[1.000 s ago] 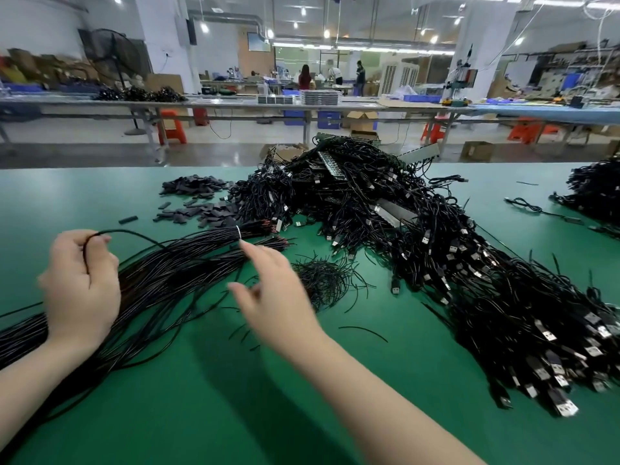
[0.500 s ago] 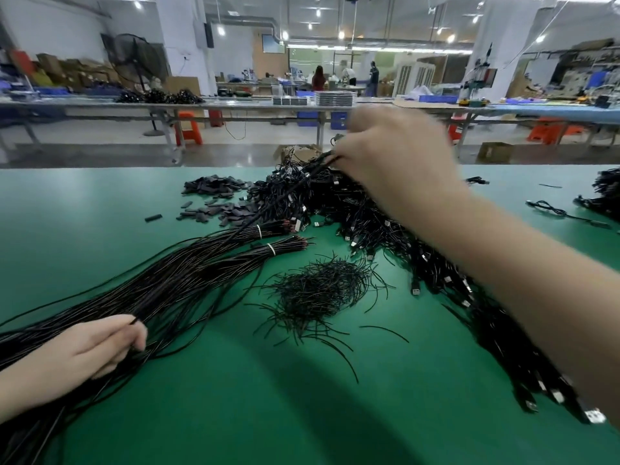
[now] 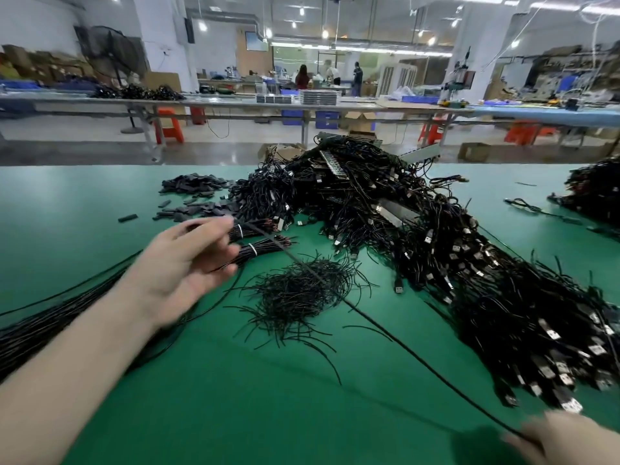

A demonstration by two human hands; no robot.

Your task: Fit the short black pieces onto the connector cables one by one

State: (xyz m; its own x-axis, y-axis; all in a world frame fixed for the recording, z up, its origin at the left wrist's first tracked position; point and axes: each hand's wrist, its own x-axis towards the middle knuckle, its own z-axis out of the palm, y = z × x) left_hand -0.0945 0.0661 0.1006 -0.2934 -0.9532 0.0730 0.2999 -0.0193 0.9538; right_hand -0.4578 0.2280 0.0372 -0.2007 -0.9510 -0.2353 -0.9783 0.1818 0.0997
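One thin black cable [image 3: 402, 340], pinched taut between left hand [image 3: 188, 263] and right hand [image 3: 567, 437]: best kept clear of the pile before sleeving.

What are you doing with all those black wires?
A person at a green table is working through cables. One thin black cable stretches between both hands: the left hand holds its far end above the tied wire bundles, and the right hand, at the bottom corner, holds the near end. A big heap of connector cables lies to the right, and the short black pieces wait beyond the left hand. None is fitted on this cable yet.
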